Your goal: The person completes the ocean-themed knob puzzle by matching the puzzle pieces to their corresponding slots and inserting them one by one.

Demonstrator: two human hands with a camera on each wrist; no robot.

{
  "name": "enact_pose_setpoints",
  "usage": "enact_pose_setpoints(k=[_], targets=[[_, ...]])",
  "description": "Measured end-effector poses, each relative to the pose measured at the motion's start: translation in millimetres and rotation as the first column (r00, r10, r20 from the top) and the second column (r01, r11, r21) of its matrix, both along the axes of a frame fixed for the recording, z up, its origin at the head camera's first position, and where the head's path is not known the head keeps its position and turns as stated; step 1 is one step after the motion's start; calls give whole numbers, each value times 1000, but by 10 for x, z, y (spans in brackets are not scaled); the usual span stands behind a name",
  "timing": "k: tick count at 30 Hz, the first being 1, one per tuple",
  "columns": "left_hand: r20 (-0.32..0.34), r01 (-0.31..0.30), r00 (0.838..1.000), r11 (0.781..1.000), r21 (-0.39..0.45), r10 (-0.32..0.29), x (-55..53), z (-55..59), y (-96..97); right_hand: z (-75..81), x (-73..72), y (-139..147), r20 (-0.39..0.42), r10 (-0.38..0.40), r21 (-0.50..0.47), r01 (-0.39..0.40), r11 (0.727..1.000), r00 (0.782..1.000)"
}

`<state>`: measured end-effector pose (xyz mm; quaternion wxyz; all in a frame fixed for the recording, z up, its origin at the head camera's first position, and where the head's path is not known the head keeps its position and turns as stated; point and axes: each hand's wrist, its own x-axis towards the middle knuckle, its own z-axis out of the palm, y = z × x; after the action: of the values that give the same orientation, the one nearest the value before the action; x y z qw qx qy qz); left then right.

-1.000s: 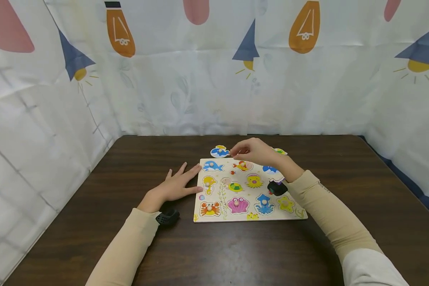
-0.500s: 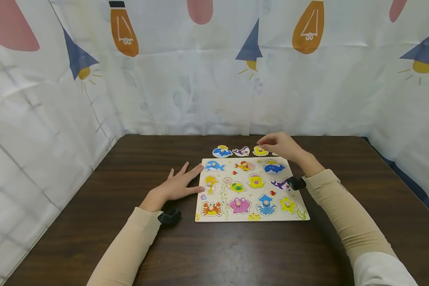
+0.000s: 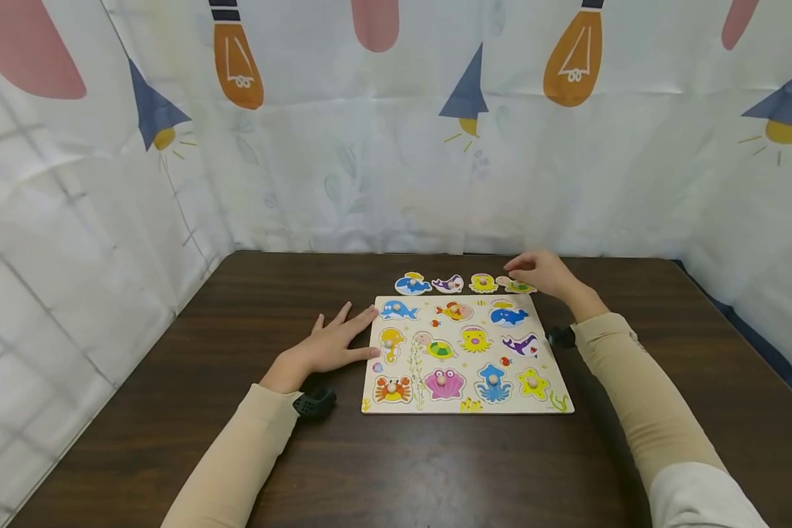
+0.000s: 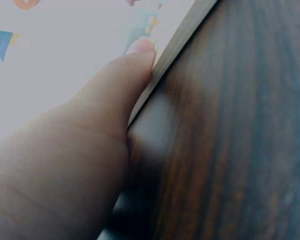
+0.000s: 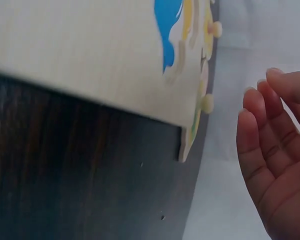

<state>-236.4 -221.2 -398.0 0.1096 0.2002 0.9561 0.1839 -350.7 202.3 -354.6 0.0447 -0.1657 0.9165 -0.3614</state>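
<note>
A wooden peg puzzle board (image 3: 405,405) with sea-animal pictures lies on the table. My left hand (image 3: 326,342) rests with spread fingers at its left edge; the left wrist view shows the thumb (image 4: 132,62) along that edge. Behind the board sit loose knobbed pieces: a blue whale (image 3: 412,284), a purple whale (image 3: 447,284), a yellow octopus (image 3: 483,283) and a turtle (image 3: 520,287). My right hand (image 3: 546,276) hovers by the turtle piece, fingers loosely bent. In the right wrist view its fingertips are apart from the turtle's knob (image 5: 207,103) and hold nothing.
Seated in the board are several knobbed pieces, among them a crab (image 3: 392,389), a pink shell (image 3: 444,383) and a starfish (image 3: 533,383). The dark wooden table (image 3: 435,469) extends around the board. A printed white curtain (image 3: 396,169) hangs behind and at the sides.
My right hand has moved right along the row, from the purple whale past the octopus to the turtle. The loose pieces stay in place, and my left hand keeps its position at the board.
</note>
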Motion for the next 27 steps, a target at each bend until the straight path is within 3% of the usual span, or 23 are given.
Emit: enact_pose_setpoints(k=[13, 27], targets=[[2, -7, 1000, 1000, 3, 7, -8, -20, -2, -144, -109, 100, 108, -43, 45, 38, 998, 993], [-6, 1, 1000, 1000, -2, -1, -2, -9, -3, -148, -157, 105, 163, -59, 102, 43, 994, 985]])
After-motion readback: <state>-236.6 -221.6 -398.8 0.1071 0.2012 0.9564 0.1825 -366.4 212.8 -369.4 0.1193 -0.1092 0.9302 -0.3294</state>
